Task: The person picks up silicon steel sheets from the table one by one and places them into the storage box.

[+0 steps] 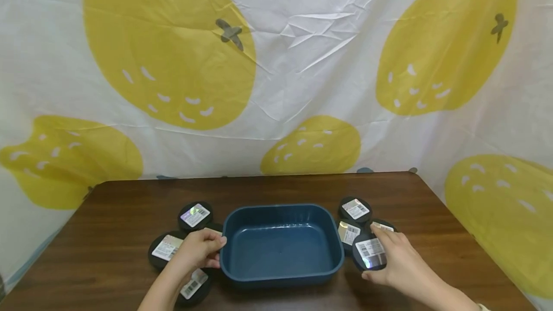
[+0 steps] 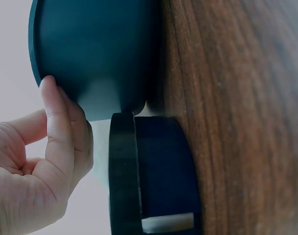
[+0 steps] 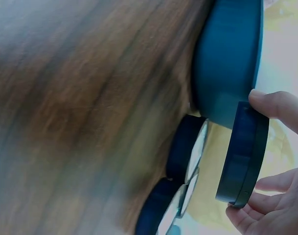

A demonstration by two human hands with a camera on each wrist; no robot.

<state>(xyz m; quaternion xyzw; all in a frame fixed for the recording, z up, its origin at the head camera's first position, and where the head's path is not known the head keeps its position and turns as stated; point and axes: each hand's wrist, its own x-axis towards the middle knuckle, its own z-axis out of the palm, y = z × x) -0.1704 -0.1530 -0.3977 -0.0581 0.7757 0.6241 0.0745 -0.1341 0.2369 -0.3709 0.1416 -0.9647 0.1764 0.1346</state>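
Observation:
A dark blue rectangular basin (image 1: 282, 281) with rounded corners sits on the table with nothing inside. My left hand (image 1: 199, 251) grips its left rim; in the left wrist view the fingers (image 2: 58, 117) lie along the outside of the basin wall (image 2: 95, 54). With thumb and fingers on opposite edges, my right hand (image 1: 399, 263) holds a flat round black tub (image 1: 370, 252) that bears a white barcode label. The right wrist view shows this tub (image 3: 242, 154) raised off the table, tilted, beside the basin's right end (image 3: 227, 63).
More labelled black tubs stand right of the basin, including a far one (image 1: 355, 209) and one against its side (image 1: 348, 232). Several others are left of it, such as a back tub (image 1: 195, 216) and a front one (image 1: 194, 286). A lemon-print cloth (image 1: 294, 85) hangs behind the wooden table (image 1: 116, 234).

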